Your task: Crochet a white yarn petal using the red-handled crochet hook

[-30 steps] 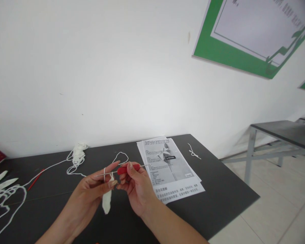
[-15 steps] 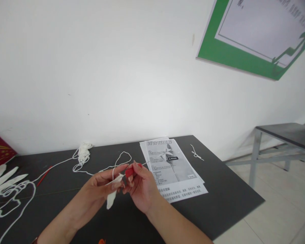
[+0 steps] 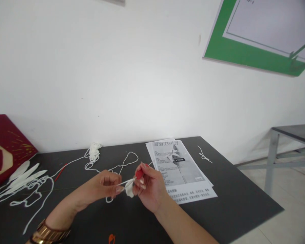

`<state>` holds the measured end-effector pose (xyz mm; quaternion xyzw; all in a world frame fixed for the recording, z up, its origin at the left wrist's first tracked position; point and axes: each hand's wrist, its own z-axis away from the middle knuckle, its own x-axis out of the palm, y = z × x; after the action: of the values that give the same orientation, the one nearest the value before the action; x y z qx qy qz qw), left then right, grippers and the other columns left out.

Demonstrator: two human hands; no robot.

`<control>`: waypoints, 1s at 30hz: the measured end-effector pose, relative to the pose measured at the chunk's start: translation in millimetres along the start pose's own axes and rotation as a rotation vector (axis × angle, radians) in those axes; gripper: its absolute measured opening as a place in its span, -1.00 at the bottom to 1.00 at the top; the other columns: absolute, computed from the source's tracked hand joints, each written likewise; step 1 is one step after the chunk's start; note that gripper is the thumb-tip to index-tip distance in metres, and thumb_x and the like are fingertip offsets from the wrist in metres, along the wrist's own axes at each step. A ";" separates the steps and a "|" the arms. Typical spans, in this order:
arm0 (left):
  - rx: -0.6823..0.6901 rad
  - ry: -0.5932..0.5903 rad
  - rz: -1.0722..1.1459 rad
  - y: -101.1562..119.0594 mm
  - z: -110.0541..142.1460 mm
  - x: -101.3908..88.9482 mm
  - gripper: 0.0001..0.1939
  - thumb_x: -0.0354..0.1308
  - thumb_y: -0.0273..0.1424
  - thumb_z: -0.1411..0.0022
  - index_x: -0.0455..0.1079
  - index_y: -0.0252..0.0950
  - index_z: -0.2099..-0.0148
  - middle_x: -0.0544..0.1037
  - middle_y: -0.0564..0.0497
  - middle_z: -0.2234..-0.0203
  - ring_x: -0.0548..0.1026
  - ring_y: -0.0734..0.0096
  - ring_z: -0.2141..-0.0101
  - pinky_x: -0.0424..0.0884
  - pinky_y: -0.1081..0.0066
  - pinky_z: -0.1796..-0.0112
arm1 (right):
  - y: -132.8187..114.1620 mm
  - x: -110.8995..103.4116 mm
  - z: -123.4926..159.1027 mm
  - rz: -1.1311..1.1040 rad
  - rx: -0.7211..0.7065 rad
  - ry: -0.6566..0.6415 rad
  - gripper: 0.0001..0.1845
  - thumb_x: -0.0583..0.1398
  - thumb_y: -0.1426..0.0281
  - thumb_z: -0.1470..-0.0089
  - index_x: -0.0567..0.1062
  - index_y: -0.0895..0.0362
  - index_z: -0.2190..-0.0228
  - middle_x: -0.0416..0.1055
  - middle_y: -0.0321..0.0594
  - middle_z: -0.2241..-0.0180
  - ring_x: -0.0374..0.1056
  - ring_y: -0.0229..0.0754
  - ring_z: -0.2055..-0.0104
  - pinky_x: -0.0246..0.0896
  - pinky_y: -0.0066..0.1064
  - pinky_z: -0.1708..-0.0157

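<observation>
My right hand [image 3: 152, 189] is closed round the red handle of a crochet hook [image 3: 139, 174], whose thin shaft sticks out beyond the fingers at both ends. A small white crocheted piece [image 3: 129, 190] hangs at its fingertips, partly hidden by them. To its left, my left hand [image 3: 104, 186] pinches white yarn [image 3: 126, 182], pulled straight between the two hands. More yarn loops on the dark table [image 3: 91, 217] behind my left hand and leads toward a loose white yarn bundle [image 3: 94, 152] by the wall.
White petal-shaped pieces [image 3: 24, 177] and tangled yarn lie at left, beside a dark red patterned object [image 3: 14, 145] and a thin red stick [image 3: 60, 172]. Printed sheets [image 3: 193, 189] lie behind my right hand. An orange stitch marker [image 3: 111, 238] is near the front; a short knotted yarn [image 3: 205, 157] is at right.
My left hand has let go of the white crocheted piece and drawn back left, stretching the yarn. The piece now hangs by my right fingertips. The view has shifted slightly left.
</observation>
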<state>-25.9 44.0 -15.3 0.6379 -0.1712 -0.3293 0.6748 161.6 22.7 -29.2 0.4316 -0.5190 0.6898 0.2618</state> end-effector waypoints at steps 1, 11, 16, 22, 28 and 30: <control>-0.002 0.002 -0.044 -1.1 -1.2 -1.6 -0.65 0.24 -0.18 -0.15 0.42 -0.32 0.54 0.28 0.11 0.62 0.21 0.45 0.54 0.10 0.43 0.48 | 0.0 0.5 0.4 -0.003 0.006 0.000 -0.79 0.34 0.32 0.08 0.53 0.23 0.55 0.25 -0.42 0.72 -0.03 -0.43 0.73 0.26 -0.54 0.76; 0.194 0.238 0.075 1.1 0.0 5.8 -0.49 0.10 -0.22 -0.24 0.32 -0.30 0.72 0.36 0.00 0.49 0.31 0.34 0.39 0.24 0.39 0.35 | -4.3 3.9 2.3 -0.043 0.014 -0.014 -0.77 0.38 0.31 0.10 0.54 0.23 0.53 0.25 -0.44 0.73 -0.03 -0.44 0.72 0.29 -0.57 0.73; 0.326 0.176 0.656 11.9 5.8 28.2 -0.69 0.12 -0.26 -0.20 0.58 -0.31 0.45 0.36 -0.08 0.31 0.33 0.25 0.27 0.33 0.31 0.26 | -3.6 4.9 1.5 -0.054 0.038 0.032 -0.77 0.40 0.32 0.11 0.56 0.25 0.50 0.31 -0.42 0.71 0.05 -0.45 0.71 0.26 -0.61 0.75; 0.309 0.255 0.802 18.4 4.4 41.1 -0.66 0.16 -0.31 -0.20 0.54 -0.36 0.56 0.38 -0.07 0.33 0.35 0.34 0.37 0.37 0.36 0.33 | -2.2 2.9 2.0 -0.070 0.026 0.030 -0.78 0.38 0.33 0.06 0.56 0.25 0.47 0.34 -0.41 0.70 0.11 -0.44 0.70 0.32 -0.59 0.72; 0.226 0.296 1.082 18.2 3.7 41.2 -0.73 0.16 -0.25 -0.19 0.62 -0.31 0.32 0.49 -0.08 0.26 0.41 0.28 0.28 0.41 0.31 0.24 | 0.0 3.6 3.0 -0.057 0.028 0.013 -0.78 0.38 0.32 0.05 0.57 0.26 0.45 0.38 -0.39 0.68 0.13 -0.45 0.71 0.32 -0.60 0.73; 0.244 0.261 0.989 16.9 4.0 43.9 -0.63 0.27 -0.22 -0.07 0.59 -0.31 0.10 0.51 -0.12 0.22 0.42 0.20 0.23 0.41 0.31 0.26 | 0.0 3.7 2.9 -0.049 0.028 0.013 -0.77 0.39 0.32 0.07 0.57 0.26 0.46 0.38 -0.39 0.69 0.14 -0.45 0.71 0.33 -0.60 0.72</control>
<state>7.2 11.4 -6.6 0.5904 -0.4036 0.1332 0.6861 160.7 19.6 -25.7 0.4434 -0.4969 0.6930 0.2760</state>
